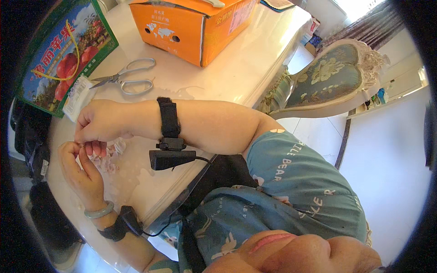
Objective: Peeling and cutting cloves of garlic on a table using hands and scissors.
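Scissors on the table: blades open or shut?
Shut. The scissors lie flat on the table; their blades meet in a single point, handles close together.

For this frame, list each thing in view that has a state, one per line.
scissors: blades shut, lying flat on the table.
orange carton: standing on the table; top flaps partly lifted.
green fruit box: closed, at the table edge.
left hand: fingers curled, pinching something small.
right hand: fisted, fingertips meeting the left hand.
chair: unoccupied.

Two boxes, one orange (195,27) at top centre, one green (63,54) upper left; one pair of scissors (125,78); one chair (332,77); two hands.
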{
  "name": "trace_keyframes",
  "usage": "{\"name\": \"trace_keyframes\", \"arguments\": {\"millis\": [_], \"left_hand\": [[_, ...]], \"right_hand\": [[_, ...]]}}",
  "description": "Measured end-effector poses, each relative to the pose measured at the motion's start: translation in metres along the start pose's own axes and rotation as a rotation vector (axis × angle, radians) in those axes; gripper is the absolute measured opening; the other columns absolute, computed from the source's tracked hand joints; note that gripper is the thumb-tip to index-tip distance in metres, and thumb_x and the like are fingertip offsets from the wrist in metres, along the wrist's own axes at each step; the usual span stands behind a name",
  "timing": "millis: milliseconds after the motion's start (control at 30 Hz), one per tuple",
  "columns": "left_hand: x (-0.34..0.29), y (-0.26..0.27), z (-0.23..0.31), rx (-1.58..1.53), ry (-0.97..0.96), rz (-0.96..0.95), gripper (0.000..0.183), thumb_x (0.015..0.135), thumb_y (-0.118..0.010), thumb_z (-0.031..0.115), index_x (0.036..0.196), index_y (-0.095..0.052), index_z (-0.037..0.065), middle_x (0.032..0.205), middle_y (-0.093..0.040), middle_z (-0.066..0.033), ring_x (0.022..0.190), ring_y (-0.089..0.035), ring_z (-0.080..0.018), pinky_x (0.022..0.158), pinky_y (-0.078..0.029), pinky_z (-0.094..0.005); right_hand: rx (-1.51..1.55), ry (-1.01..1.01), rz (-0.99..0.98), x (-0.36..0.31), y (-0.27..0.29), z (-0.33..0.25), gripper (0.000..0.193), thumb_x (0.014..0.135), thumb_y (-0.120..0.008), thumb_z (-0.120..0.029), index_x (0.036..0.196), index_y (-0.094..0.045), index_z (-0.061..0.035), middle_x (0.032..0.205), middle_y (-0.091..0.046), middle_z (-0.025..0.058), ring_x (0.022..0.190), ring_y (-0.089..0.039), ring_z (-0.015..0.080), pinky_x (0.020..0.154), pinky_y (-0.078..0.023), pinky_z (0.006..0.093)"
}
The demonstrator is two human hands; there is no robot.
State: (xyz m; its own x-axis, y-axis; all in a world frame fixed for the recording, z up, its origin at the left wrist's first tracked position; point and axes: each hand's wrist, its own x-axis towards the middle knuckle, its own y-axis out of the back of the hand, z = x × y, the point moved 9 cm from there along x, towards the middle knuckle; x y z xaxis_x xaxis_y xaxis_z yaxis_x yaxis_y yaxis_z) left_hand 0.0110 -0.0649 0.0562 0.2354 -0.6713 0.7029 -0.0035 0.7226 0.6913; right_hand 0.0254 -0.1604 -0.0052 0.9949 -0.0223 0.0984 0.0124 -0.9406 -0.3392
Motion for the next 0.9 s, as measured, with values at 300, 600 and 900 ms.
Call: {"name": "trace_keyframes", "arguments": {"millis": [300, 600, 900], "left_hand": [[-0.001, 0.002, 0.001, 0.069, -0.026, -0.008, 0.005, 0.088, -0.050, 0.002, 0.090, -0.049, -0.002, 0.089, -0.051, -0.0151, 0.083, -0.052, -0.0301, 0.073, -0.043, -0.0350], [0.001, 0.025, -0.002, 0.148, 0.016, 0.136, 0.010, 0.085, -0.060, 0.003, 0.094, -0.060, -0.001, 0.088, -0.062, -0.0127, 0.081, -0.059, -0.0256, 0.075, -0.047, -0.0336], [0.006, 0.023, 0.010, 0.143, -0.063, 0.093, 0.005, 0.084, -0.059, 0.004, 0.086, -0.058, -0.001, 0.083, -0.060, -0.0131, 0.074, -0.058, -0.0291, 0.068, -0.046, -0.0360]], "right_hand": [[-0.116, 0.026, 0.031, 0.001, 0.000, -0.002, 0.009, 0.083, -0.059, -0.005, 0.083, -0.060, 0.0038, 0.070, -0.062, 0.0107, 0.058, -0.059, 0.0152, 0.052, -0.050, 0.0269], [0.130, 0.030, -0.068, 0.010, -0.004, 0.005, 0.009, 0.082, -0.063, -0.007, 0.082, -0.064, 0.0014, 0.069, -0.063, 0.0106, 0.055, -0.061, 0.0174, 0.052, -0.051, 0.0295], [0.038, 0.023, -0.023, 0.005, -0.004, 0.001, 0.007, 0.078, -0.063, -0.004, 0.078, -0.067, 0.0017, 0.067, -0.064, 0.0104, 0.055, -0.061, 0.0165, 0.052, -0.051, 0.0290]]}}
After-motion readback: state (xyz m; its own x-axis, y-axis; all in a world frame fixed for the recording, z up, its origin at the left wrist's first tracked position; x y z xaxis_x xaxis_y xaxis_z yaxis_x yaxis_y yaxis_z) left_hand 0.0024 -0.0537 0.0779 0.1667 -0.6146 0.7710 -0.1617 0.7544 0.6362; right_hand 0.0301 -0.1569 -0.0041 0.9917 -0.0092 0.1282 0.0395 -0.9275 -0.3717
